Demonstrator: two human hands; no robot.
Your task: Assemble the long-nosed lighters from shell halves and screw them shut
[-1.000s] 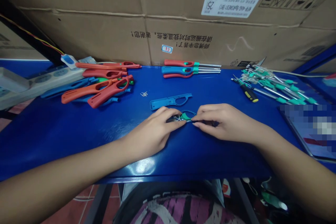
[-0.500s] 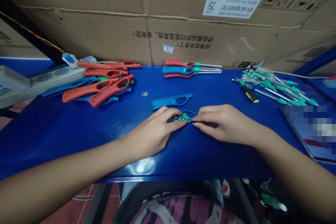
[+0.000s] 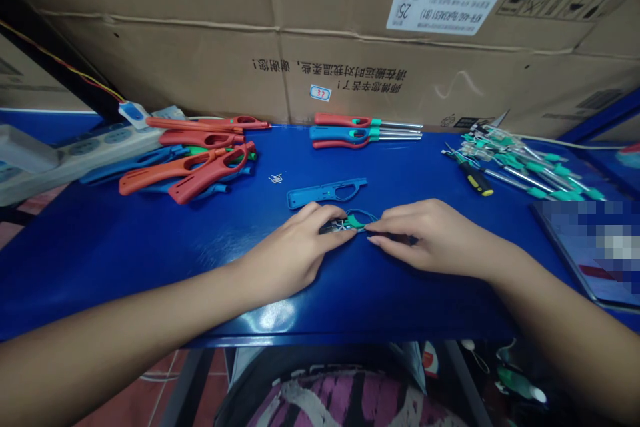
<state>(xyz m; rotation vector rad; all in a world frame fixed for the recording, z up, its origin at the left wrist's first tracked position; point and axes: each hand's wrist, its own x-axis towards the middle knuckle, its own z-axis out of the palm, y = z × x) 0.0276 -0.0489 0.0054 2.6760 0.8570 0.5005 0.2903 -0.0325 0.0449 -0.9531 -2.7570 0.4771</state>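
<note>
Between my hands at the middle of the blue table lies a blue lighter half-shell point(image 3: 369, 215) with a green trigger point(image 3: 354, 221) and thin white wires in it. My left hand point(image 3: 300, 247) grips its handle end, thumb and fingers on either side. At the trigger end my right hand point(image 3: 420, 235) has its fingertips on the shell's edge; the thumb sits slightly apart from the forefinger, and part of the shell is hidden beneath. Just beyond, the other blue half-shell point(image 3: 320, 195) lies with its inside up.
Red, orange and blue shells point(image 3: 210, 173) are heaped at left by a power strip point(image 3: 100, 143). Three assembled lighters point(image 3: 345, 133) lie at the back, near small screws point(image 3: 275, 179). Metal-tube inserts point(image 3: 540, 167), a screwdriver point(image 3: 477, 180) and a tablet-like device point(image 3: 585, 267) are at right.
My right fingertips have shifted very slightly at the shell's trigger end. My left hand keeps its hold, and the other things stay where they were.
</note>
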